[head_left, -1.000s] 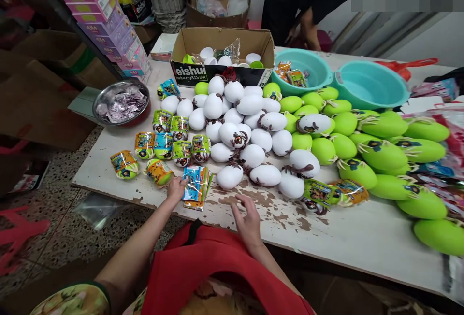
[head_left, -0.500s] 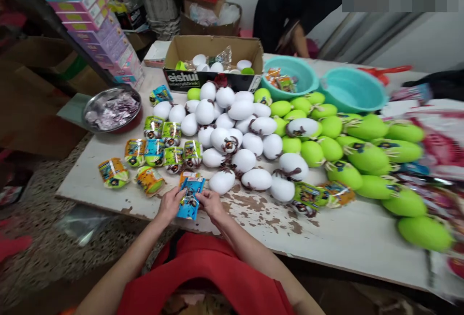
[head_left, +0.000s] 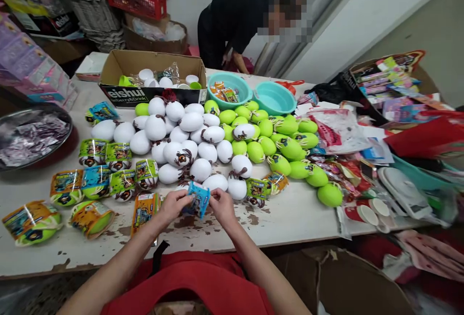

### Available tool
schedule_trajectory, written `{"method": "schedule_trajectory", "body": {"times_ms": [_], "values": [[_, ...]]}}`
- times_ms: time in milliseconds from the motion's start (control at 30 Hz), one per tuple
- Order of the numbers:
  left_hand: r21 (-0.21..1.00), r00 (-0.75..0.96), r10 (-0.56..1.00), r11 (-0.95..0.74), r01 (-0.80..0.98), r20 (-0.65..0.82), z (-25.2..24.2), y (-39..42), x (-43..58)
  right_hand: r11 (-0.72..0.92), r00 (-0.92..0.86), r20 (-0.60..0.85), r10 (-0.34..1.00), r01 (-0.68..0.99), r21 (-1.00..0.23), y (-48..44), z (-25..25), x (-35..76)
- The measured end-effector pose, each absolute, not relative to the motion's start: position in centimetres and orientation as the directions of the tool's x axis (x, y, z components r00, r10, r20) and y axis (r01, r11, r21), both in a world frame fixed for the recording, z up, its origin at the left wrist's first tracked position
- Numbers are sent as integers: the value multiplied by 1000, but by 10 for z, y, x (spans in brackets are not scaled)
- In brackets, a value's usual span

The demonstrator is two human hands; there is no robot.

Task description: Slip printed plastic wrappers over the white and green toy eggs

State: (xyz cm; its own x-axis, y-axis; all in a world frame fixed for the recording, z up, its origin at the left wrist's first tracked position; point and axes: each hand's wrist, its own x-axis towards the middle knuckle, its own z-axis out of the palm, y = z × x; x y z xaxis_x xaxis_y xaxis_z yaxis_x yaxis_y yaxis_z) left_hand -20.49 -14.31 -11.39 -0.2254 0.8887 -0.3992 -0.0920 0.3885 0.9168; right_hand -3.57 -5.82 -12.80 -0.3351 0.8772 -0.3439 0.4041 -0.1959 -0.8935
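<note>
A blue printed plastic sleeve (head_left: 199,200) is pinched between my two hands just above the table. My left hand (head_left: 175,206) has its left edge, and my right hand (head_left: 222,205) grips the right edge. Left of my left hand lies a flat orange printed sleeve (head_left: 144,209). Beyond my hands sit white plastic eggs (head_left: 201,170) with brown spider-like legs, and green eggs (head_left: 290,147) farther right. On the left, several eggs wear printed sleeves, such as an orange-sleeved egg (head_left: 66,187) and a blue-sleeved egg (head_left: 96,181).
A cardboard box (head_left: 154,95) of cup-like shells stands behind the eggs, beside two turquoise basins (head_left: 229,79). A metal bowl (head_left: 67,134) of small packets is at left. Paper cups (head_left: 362,213) lie at right. Another person (head_left: 235,20) bends behind the table.
My view has swung right. The blue sleeve is now raised and tilted between my fingers, and the orange sleeve that was behind it lies apart on the table at left.
</note>
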Motion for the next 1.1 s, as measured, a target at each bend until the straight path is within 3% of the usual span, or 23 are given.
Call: {"method": "schedule_trajectory", "body": {"times_ms": [133,233,333,400,600,833,900,967,1033,1100], "values": [[774,-74,911,299,-558,-406,-94,-104,-178,-167,-393,-333,857,401,-901,-38,-106,-7],[684,-90,914,228,-693,-396,-85,-82,-172,-53,-284,-188,940,423,-904,7,-89,29],[670,-149,887,210,-712,-437,-82,-67,-172,155,-46,169,985,675,-721,82,-80,68],[664,-186,857,217,-716,-481,-83,-59,-171,187,-33,277,960,813,-552,134,-85,86],[624,-248,760,251,-740,-600,-97,-44,-169,283,-258,118,959,892,-353,220,-143,67],[635,-293,719,261,-727,-630,-105,-41,-177,189,-198,-12,980,948,-257,239,-159,53],[654,-300,733,252,-714,-611,-103,-42,-182,138,-146,4,989,928,-345,235,-143,66],[673,-284,760,260,-692,-585,-97,-44,-185,38,-56,-10,998,793,-608,218,-119,81],[686,-241,792,283,-670,-562,-85,-45,-185,-115,-44,-151,987,454,-884,180,-94,93],[695,-173,829,312,-647,-532,-70,-45,-182,-327,-188,-340,921,99,-940,126,-74,95]]}}
